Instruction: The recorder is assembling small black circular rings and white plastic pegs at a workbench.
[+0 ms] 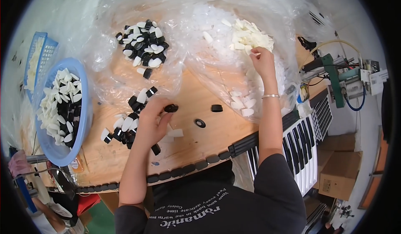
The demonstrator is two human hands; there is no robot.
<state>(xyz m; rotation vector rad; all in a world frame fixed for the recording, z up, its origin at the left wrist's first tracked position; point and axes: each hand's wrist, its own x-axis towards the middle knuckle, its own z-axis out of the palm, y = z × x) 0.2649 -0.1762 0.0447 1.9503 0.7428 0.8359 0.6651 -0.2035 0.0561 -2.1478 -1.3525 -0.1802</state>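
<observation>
Wearing a dark short-sleeved shirt, nearest the camera in the head view, to the right of a blue basin and closer in than it. Leaning up to a wooden table and stretching both bare forearms over it. Pinching a small black cap between thumb and fingertips of the left hand, well right of the basin. Holding that hand at the right side of a loose black-and-white pile, itself near the basin's right side. Reaching the right hand far right of the basin and beyond its middle, bending the fingers together at the near edge of a cream heap. Not being able to tell about a piece between those fingertips. Wearing a thin bracelet on that wrist. Seeing a second black cap and a black ring farther right of the basin than the left hand, apart from each other. Seeing pinkish-white slips farther right again, amid clear plastic sheeting. Viewing another mixed pile right of the basin and beyond it. Seeing white and black pieces inside the basin, and a blue basket just beyond it.
</observation>
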